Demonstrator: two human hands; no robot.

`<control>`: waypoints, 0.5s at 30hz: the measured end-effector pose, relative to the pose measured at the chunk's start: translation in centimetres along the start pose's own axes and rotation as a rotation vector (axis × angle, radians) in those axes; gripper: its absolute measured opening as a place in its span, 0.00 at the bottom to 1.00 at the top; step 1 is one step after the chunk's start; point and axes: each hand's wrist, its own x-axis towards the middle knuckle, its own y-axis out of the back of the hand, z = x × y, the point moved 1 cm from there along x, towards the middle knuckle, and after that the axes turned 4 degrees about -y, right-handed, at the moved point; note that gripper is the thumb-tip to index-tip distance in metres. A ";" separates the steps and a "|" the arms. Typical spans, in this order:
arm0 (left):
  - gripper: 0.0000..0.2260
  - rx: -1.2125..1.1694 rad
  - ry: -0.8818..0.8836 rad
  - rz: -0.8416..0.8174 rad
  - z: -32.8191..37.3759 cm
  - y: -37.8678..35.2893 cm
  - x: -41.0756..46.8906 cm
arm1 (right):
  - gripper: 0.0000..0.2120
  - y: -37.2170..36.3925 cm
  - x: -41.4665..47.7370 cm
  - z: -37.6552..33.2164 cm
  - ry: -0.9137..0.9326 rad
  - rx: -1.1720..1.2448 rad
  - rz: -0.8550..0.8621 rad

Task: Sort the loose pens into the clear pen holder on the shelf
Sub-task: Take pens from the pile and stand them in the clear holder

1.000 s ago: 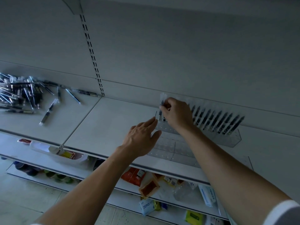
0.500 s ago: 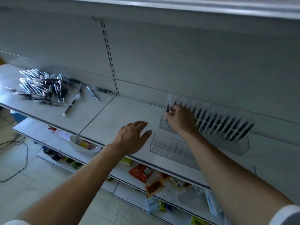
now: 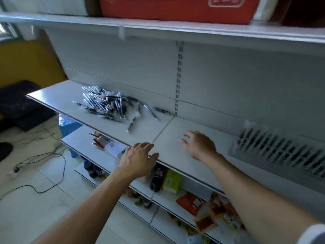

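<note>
Both hands empty, fingers loosely spread: left hand (image 3: pixel 139 155) at the shelf's (image 3: pixel 58 97) near edge, right hand (image 3: pixel 198 145) just right of it. Loose pens (image 3: pixel 105 104) lie far left; clear pen holder (image 3: pixel 281 152) sits right (back row looks filled). Best pick, I'd say: the stray pen (image 3: pixel 131 124) nearest, pinched mid-barrel.

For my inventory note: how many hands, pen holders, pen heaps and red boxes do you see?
Bare hands: 2, left hand, right hand
Clear plastic pen holder: 1
Heap of loose black-and-silver pens: 1
Red cardboard box: 1
Total: 5
</note>
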 end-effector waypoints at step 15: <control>0.29 -0.096 0.028 -0.058 -15.9 2.1 6.4 | 0.27 -8.4 10.6 -13.5 -0.057 0.031 -0.119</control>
